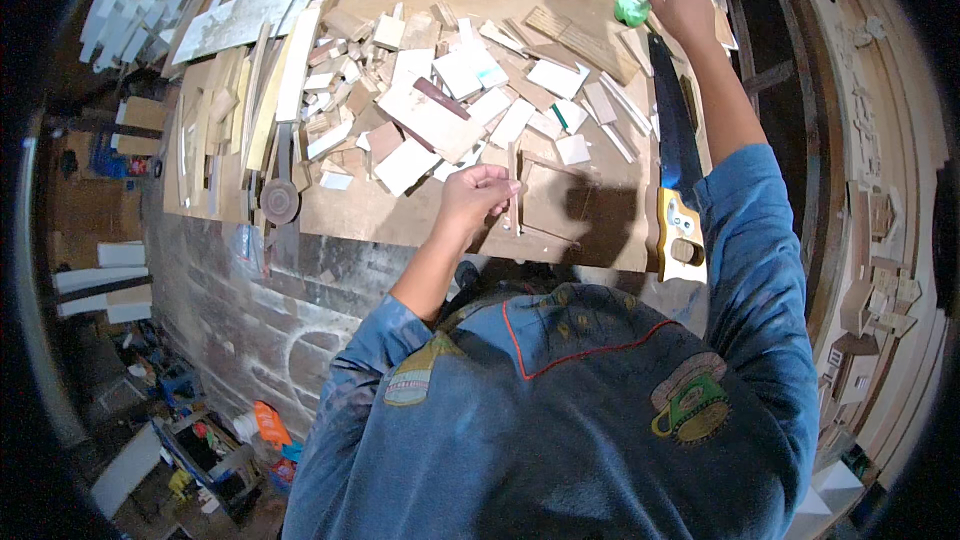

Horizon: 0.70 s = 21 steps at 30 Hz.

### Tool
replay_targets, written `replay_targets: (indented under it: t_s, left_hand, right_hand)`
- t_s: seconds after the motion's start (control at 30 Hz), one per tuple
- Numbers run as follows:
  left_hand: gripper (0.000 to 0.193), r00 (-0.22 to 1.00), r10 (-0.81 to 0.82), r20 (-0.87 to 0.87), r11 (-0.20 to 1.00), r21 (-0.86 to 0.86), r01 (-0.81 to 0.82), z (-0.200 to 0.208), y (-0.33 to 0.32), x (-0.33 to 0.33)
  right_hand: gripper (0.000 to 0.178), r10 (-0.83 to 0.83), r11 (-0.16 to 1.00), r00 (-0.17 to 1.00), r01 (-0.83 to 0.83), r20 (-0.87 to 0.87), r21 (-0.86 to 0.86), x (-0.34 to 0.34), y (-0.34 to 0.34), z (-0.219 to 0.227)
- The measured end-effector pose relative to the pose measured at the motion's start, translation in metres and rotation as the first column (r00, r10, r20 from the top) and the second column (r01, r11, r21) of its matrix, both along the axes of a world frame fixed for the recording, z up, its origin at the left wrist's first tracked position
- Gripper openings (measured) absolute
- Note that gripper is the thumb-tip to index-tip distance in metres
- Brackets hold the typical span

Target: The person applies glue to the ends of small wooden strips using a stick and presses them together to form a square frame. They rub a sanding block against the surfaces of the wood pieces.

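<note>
My left hand is at the front of the plywood board, its thumb and fingers pinched at a thin wooden strip. Beside that strip, thin brown lines or slivers outline a rough square on the board; which they are is hard to tell. My right hand is stretched to the far right corner, fingers apart, next to a crumpled-looking green plastic bottle. Whether a fingertip touches the bottle cannot be made out. Below that arm lies a handsaw with a dark blade and yellow handle.
Many wood offcuts are heaped across the middle and back of the plywood board. Long strips and a round brown disc lie on the left. A shelf with small wooden pieces runs along the right. Assorted clutter covers the floor at lower left.
</note>
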<state>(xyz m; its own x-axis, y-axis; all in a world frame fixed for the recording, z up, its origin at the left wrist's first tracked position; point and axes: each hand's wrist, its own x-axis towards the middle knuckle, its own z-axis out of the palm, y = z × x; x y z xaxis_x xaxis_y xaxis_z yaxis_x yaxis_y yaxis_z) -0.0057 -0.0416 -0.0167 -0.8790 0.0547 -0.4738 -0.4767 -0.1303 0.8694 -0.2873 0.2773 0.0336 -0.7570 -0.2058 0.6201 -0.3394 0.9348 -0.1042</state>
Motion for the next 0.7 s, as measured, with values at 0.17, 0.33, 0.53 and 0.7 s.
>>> replay_targets:
  t_s: [0.17,0.33,0.53,0.7]
  left_hand:
    - [0.028,0.997,-0.076,0.033,0.988,-0.132,0.080,-0.016,-0.005,-0.011]
    - [0.034,0.995,-0.083,0.062,0.976,-0.197,0.093,-0.015,-0.005,-0.017]
    - [0.032,0.999,-0.034,0.042,0.983,-0.179,0.041,-0.016,-0.004,-0.015]
    - [0.035,0.996,-0.064,0.053,0.974,-0.212,0.074,-0.017,-0.002,-0.017]
  right_hand:
    - [0.038,0.059,0.960,0.996,-0.038,0.069,-0.277,0.067,-0.015,0.039]
    - [0.030,0.061,0.953,0.993,-0.088,-0.101,-0.289,0.105,0.011,0.032]
    - [0.027,-0.013,0.873,1.000,0.018,0.013,-0.487,0.158,0.031,0.034]
    - [0.026,-0.049,0.820,0.998,0.063,0.040,-0.569,0.189,0.048,0.029]
